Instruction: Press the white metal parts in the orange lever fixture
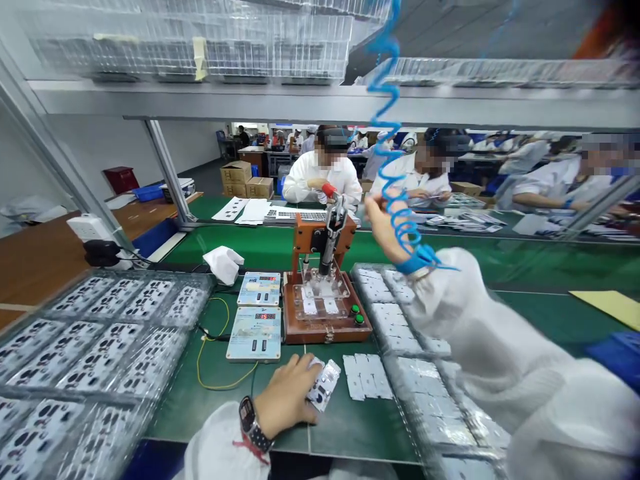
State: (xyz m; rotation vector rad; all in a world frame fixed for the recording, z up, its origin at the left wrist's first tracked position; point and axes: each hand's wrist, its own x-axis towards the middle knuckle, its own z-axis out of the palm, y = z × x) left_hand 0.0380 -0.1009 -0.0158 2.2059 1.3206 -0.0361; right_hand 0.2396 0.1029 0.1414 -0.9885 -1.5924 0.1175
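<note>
My left hand (293,390) lies over white flat pieces with black cutouts (325,385) on the green mat, its fingers touching their left side. My right hand (383,227) is raised to the right of the toggle press's red-tipped lever (329,190), apart from it; its fingers are blurred and partly curled. A blue wrist strap with a coiled cord (417,259) circles the right wrist. The brown press (327,327) holds white pieces under a clear plate. More white pieces (367,377) lie on the mat in front of it.
Trays of cutout pieces (150,333) fill the left side. Another tray with white pieces (395,327) is on the right. Two counter boxes (255,333) with a yellow wire stand left of the press. Several people in white work across the green belt (250,243). A shelf (200,100) spans overhead.
</note>
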